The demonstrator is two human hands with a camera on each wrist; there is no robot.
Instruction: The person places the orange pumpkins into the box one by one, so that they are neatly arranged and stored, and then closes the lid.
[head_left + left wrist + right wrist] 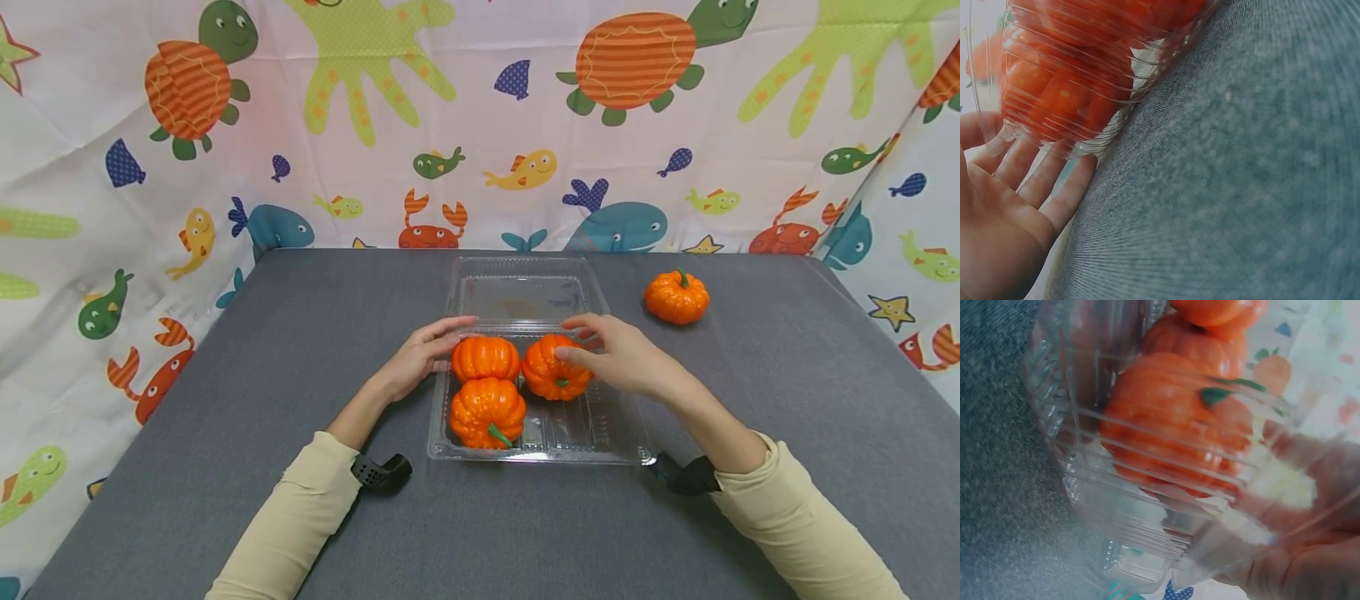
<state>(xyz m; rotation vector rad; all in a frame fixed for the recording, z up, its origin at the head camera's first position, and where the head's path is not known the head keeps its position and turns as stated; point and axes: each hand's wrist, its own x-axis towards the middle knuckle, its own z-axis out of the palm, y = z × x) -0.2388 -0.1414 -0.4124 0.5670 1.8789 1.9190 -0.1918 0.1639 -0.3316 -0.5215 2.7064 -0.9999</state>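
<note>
A clear plastic clamshell container (570,433) lies unfolded on the table, its lid (525,287) tipped back toward the wall. Inside its base, two small orange pumpkins fill the left side: a rear pumpkin (485,358) and a front pumpkin (487,412) with a green stem. My right hand (626,354) holds a third pumpkin (551,371) at the back right of the base, thumb over its top and fingers behind it. At the left rear corner, my left hand (420,358) rests against the container, its fingers extended along the wall in the left wrist view.
Another orange pumpkin (677,297) stands on the grey tabletop (337,308), right of the lid. A curtain (480,125) printed with sea animals hangs behind the table and along its sides. Black straps (382,473) circle both wrists.
</note>
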